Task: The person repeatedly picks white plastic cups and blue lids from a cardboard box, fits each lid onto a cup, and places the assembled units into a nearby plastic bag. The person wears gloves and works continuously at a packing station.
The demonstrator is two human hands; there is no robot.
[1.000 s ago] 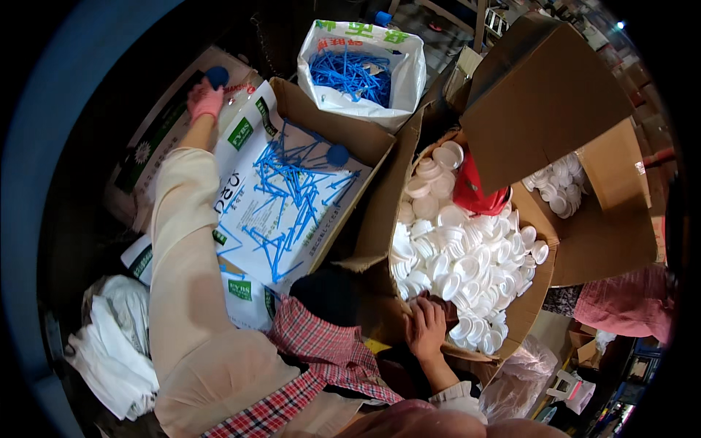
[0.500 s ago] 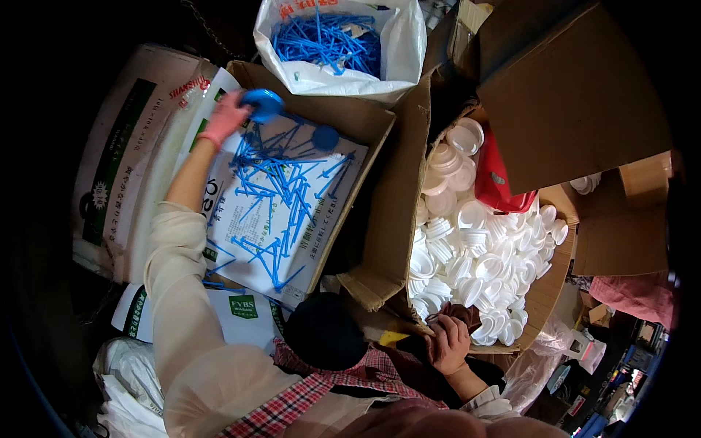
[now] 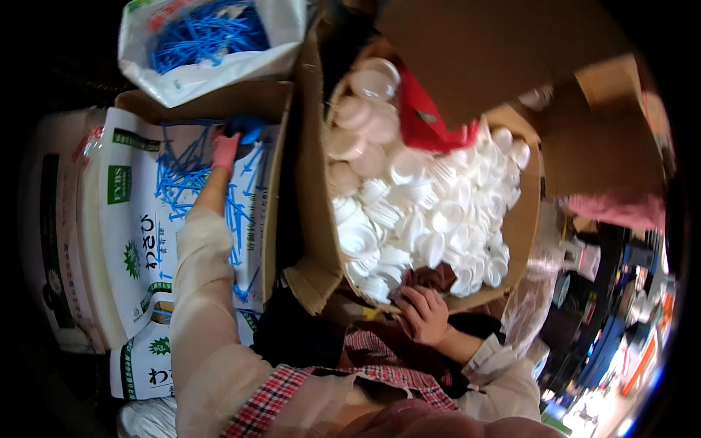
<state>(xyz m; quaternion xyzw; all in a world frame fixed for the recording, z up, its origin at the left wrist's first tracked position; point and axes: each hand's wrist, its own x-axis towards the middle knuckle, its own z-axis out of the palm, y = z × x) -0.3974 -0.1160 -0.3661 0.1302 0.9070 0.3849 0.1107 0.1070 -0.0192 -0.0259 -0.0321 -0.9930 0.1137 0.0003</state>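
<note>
My left hand (image 3: 224, 149), in a pink glove, reaches into the carton on the left. Its fingers are closed at the edge of a blue round plastic disc (image 3: 246, 128); motion blurs the grip. Around and under it, thin blue plastic sticks (image 3: 191, 182) with small wider ends lie scattered on printed white sheeting (image 3: 130, 241). Bare, my right hand (image 3: 425, 315) rests at the near edge of the carton on the right, its fingers bent over brown crumpled cloth (image 3: 432, 280). Many white round plastic lids (image 3: 445, 215) fill that carton beside it.
A white sack (image 3: 285, 29) of more blue sticks stands behind the left carton (image 3: 270, 190). Something red (image 3: 431, 117) lies among the lids, under a raised cardboard flap (image 3: 504, 51). Clear plastic film (image 3: 537, 292) hangs at the right carton's side.
My left hand has moved right across the left carton with a blue disc, toward where a second disc lay. My right hand stays at the carton edge. The whole view has swung to the right.
</note>
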